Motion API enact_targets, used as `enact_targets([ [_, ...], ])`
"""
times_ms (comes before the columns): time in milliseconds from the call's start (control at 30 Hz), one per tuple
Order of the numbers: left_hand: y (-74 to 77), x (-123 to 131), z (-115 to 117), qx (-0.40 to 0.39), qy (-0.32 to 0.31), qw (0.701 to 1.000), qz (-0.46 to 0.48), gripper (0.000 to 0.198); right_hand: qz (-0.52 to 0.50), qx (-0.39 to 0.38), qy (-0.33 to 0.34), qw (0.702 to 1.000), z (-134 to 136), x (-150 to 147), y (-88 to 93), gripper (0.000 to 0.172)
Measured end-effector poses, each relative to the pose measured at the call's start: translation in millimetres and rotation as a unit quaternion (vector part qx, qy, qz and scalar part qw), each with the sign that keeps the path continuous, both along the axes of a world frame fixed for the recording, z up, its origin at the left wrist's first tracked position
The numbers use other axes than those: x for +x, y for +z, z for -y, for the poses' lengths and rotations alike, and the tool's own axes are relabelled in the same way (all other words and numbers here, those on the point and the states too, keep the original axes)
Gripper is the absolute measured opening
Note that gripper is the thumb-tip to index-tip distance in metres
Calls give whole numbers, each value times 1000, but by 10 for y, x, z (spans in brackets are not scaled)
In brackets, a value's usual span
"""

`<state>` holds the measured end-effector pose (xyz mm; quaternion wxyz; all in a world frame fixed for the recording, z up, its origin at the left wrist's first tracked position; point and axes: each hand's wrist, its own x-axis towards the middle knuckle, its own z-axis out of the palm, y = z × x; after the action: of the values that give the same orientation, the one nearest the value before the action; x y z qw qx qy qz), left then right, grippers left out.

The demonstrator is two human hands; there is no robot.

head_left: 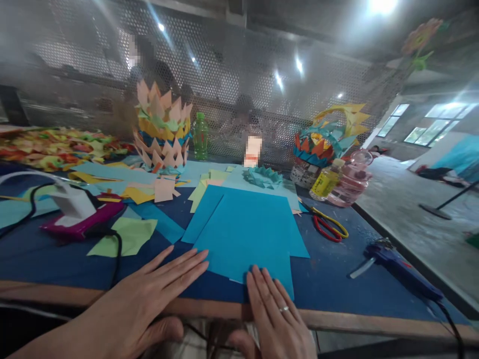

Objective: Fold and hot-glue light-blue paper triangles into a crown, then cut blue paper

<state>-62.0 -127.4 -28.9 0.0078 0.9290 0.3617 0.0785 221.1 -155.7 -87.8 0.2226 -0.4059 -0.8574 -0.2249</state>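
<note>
Blue paper sheets [247, 229] lie in a loose stack near the front edge of the table, the lower ones fanned out at both sides. My left hand [153, 294] is open, palm down, with its fingertips at the stack's left front corner. Flat and open as well, my right hand [275, 314] rests its fingertips on the near edge of the top sheet; a ring shows on one finger. Just behind the stack sits a teal ring of pointed folded paper [264, 177] on a pale blue sheet.
Scissors [331, 227] and a blue glue gun [400, 269] lie at the right. Nearby stand a yellow-labelled bottle [326, 180] and a pink jug [350, 182]. A magenta power strip [82, 219] with cables, a tall paper crown stack [162, 129] and a green bottle [200, 137] are leftward.
</note>
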Motion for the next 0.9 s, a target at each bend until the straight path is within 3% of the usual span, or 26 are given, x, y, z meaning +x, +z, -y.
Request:
enact_targets([
  [100,-35,-3,-15,5,-4,1000,-14,75,4,-9,-53,999,102,316,-12,74],
  [200,-47,3,-26,19,-7,1000,-20,76,9,-3,-60,998,177,475,-7,73],
  [367,-58,-36,-14,58,1,998,-2,72,-47,-2,-74,996,202,443,-39,65],
  [600,-81,-184,67,79,38,996,26,68,-151,-36,-96,983,193,398,-32,34],
  [733,21,-191,17,48,60,996,51,48,-178,-79,-94,976,120,467,117,30],
  [900,279,-2,-226,4,136,983,123,37,-205,-156,-114,959,-150,531,376,42],
])
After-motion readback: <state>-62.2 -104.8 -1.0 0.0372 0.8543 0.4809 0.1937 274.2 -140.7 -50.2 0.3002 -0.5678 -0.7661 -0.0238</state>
